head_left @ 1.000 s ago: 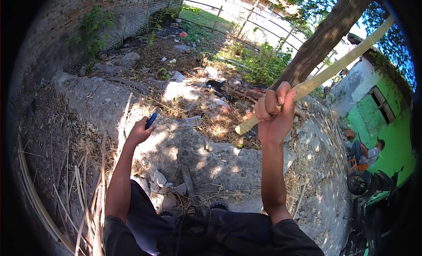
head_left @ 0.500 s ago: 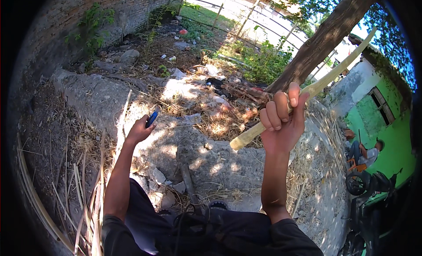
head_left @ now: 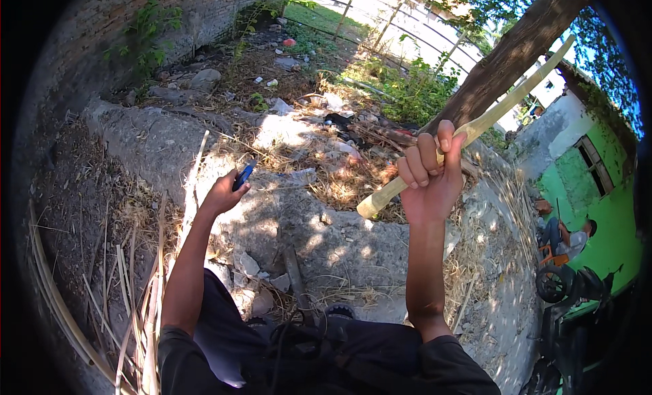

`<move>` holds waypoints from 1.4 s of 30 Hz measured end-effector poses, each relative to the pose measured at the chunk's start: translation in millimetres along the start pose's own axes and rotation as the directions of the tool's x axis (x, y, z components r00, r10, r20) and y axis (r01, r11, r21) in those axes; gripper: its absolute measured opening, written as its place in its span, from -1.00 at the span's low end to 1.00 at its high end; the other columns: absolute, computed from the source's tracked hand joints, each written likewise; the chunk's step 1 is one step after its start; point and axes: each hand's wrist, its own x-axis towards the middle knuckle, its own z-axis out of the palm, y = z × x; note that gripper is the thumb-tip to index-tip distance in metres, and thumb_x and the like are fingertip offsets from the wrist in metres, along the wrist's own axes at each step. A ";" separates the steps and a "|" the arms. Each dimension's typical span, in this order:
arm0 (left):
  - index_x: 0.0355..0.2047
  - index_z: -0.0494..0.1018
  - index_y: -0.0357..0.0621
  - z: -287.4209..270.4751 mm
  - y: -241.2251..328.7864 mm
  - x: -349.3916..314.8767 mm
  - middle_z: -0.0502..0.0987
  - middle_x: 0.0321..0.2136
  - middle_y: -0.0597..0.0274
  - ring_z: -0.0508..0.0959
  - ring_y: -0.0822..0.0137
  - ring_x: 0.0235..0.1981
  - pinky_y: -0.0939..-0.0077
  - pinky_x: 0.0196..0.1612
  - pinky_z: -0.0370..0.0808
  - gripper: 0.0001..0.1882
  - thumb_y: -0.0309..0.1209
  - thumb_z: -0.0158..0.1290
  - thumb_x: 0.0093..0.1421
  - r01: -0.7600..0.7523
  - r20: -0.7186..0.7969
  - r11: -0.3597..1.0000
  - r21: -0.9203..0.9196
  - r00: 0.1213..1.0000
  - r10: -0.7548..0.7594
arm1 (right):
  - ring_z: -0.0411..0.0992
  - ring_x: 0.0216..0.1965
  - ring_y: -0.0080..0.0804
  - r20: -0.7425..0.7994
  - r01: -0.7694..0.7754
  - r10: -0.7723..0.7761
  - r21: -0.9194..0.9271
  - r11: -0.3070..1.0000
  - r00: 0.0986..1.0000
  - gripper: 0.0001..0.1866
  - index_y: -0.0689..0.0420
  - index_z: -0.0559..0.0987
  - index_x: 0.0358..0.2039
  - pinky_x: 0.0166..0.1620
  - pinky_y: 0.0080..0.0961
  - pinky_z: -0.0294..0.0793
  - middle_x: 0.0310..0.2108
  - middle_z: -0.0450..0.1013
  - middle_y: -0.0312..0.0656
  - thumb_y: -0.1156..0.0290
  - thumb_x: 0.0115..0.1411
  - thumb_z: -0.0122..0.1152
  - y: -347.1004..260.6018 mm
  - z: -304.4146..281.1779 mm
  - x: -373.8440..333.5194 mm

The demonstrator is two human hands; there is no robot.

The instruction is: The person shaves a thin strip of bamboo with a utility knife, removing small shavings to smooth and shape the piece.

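Running diagonally through clamped right fingers (head_left: 411,170) | pale strip (head_left: 489,119) | blue tool (head_left: 242,177): clasped by left fingers (head_left: 240,189)

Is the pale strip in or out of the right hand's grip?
In: the right hand has its fingers curled around the strip, whose ends stick out on both sides, lower left and upper right.

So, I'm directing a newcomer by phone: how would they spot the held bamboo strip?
Find the thick, leaning tree trunk at upper right, then the right hand below it. The bamboo strip passes through that fist, slanting up to the right. Unlike the dark brown trunk, it's slender and pale yellow-green.
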 end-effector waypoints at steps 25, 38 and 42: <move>-0.09 0.43 -0.26 1.8 21.3 -4.3 0.59 -0.35 -0.08 0.57 0.05 -0.35 0.10 -0.20 0.49 -0.50 0.01 0.14 0.37 -0.009 0.082 0.999 0.038 0.997 0.006 | -0.05 -0.73 -0.67 0.056 -0.211 0.212 -0.017 0.977 0.976 -0.57 -0.05 0.29 -0.27 -0.63 -0.63 0.03 -0.64 0.05 -0.45 -0.06 0.60 -0.40 24.3 -0.1 -0.2; -0.11 0.45 -0.25 3.2 18.4 -4.5 0.58 -0.33 -0.03 0.57 0.11 -0.33 0.13 -0.16 0.50 -0.50 0.01 0.15 0.35 -0.012 0.125 0.999 0.035 0.992 0.007 | -0.01 -0.72 -0.62 0.030 -0.341 0.344 -0.077 0.937 0.938 -0.07 0.11 0.42 -0.17 -0.63 -0.60 0.00 -0.64 0.12 -0.35 -0.52 0.37 -0.67 29.4 7.3 -7.5; -0.07 0.46 -0.25 1.7 22.3 -6.3 0.60 -0.32 -0.04 0.58 0.12 -0.31 0.13 -0.16 0.51 -0.48 0.03 0.15 0.35 -0.013 0.140 0.999 0.035 0.990 0.008 | -0.01 -0.71 -0.65 0.061 -0.370 0.378 -0.119 0.921 0.924 -0.01 0.19 0.42 -0.19 -0.64 -0.63 -0.01 -0.65 0.16 -0.34 -0.55 0.35 -0.68 33.3 7.3 -9.7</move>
